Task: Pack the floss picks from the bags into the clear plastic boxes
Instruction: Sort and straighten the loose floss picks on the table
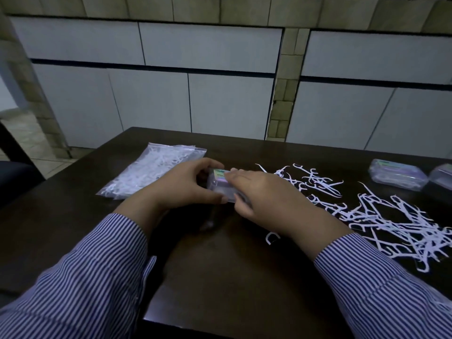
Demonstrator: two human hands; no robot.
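We grip a box point(221, 185), left hand point(186, 184) and right hand point(259, 192) curled round it | step: closing or opening, unclear | next: picks point(391, 223).

Dark wooden table point(234, 277) in dim light; far wall of white panels point(210, 45) and tan tile strips point(283, 94); tiled floor point(22, 133) far left.

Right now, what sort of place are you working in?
Probably a plain back room or home workspace, not a factory line: a dark wooden table, white cabinet panels set between tiled columns behind it, and a tiled floor at far left.
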